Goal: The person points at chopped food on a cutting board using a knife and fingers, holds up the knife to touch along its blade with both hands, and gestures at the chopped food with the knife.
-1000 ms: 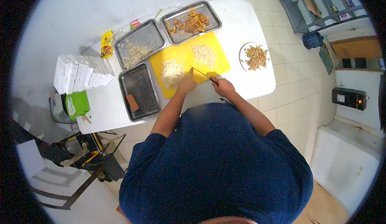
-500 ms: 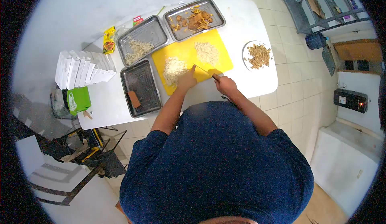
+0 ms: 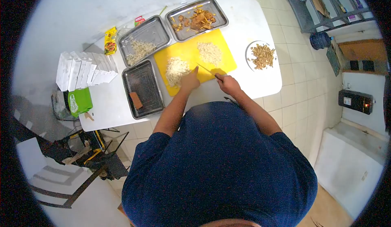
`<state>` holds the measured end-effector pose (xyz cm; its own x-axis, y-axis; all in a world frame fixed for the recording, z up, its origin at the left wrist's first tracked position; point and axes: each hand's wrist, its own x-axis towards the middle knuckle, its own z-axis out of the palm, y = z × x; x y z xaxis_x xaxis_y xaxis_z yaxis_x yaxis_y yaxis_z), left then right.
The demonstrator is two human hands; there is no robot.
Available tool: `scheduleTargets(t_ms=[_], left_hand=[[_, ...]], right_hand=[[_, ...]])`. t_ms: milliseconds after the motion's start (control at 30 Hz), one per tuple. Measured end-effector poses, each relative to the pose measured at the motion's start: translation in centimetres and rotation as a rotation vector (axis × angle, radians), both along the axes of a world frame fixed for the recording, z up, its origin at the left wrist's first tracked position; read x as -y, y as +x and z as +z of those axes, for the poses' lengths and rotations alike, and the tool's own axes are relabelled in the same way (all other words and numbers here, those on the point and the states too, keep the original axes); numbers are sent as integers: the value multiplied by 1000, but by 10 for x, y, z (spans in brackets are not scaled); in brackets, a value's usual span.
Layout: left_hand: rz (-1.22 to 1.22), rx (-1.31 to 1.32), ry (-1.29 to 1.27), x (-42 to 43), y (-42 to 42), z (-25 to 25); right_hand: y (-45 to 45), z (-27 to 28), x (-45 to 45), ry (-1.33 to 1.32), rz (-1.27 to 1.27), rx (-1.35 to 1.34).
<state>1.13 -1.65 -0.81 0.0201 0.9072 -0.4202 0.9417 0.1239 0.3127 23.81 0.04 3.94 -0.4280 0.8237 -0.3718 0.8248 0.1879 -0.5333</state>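
Observation:
A yellow cutting board (image 3: 228,60) lies on the white table. On its left part is a pile of chopped pale pieces, perhaps onion (image 3: 177,69); a second, flatter pile of small pale pieces (image 3: 209,53) sits further right. My right hand (image 3: 229,84) grips the handle of a knife (image 3: 206,69), whose blade points left and away over the board. Beside the left pile is my left hand (image 3: 190,81), its index finger stretched toward the blade and the other fingers partly hidden. Whether that finger touches the blade I cannot tell.
Behind the board stand a metal tray of browned food (image 3: 222,21) and a tray of pale pieces (image 3: 163,29). A dark tray (image 3: 144,80) with a reddish-brown block (image 3: 136,100) lies left. Right is a plate of brown pieces (image 3: 262,57). White boxes (image 3: 77,70) stand at the left end.
The knife has shifted slightly, its blade now showing a little further beyond my left index finger. My right hand has moved slightly away from me; the piles and trays stay put.

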Motion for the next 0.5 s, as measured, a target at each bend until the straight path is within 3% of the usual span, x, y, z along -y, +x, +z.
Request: scheduleTargets(t_ms=[133, 233, 333, 500], left_hand=[[-56, -80, -40, 3, 3, 4], [-74, -119, 77, 9, 6, -2], [-18, -44, -21, 4, 4, -2], [15, -65, 235, -5, -21, 7]], right_hand=[[-6, -10, 5, 2, 25, 53], [-20, 2, -14, -39, 70, 111], [-28, 0, -24, 7, 75, 73], [-8, -15, -16, 0, -41, -113]])
